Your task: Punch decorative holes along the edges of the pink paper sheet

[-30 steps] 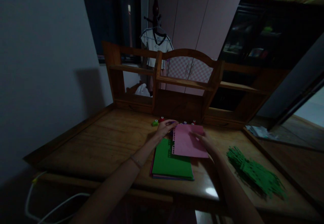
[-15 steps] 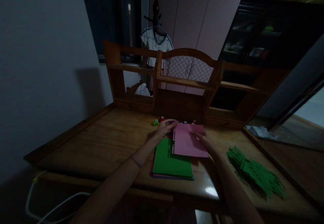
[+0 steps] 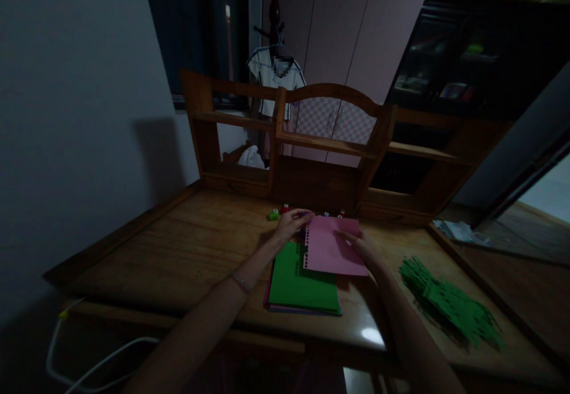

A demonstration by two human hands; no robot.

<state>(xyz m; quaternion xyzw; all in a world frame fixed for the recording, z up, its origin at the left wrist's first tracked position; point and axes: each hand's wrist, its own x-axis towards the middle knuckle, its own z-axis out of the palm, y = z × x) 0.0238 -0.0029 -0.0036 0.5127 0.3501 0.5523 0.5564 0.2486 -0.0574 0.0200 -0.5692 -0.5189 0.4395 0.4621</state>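
Observation:
A pink paper sheet with a row of punched holes along its left edge is held over a stack of coloured sheets topped by a green sheet. My left hand grips a small purple punch at the sheet's upper left corner; the tool is mostly hidden under my fingers. My right hand holds the pink sheet by its right side, fingers on top of it.
Several small coloured punches stand in a row by the wooden shelf unit at the desk's back. A pile of green cut paper strips lies at the right. A white cable hangs below the desk's front left edge.

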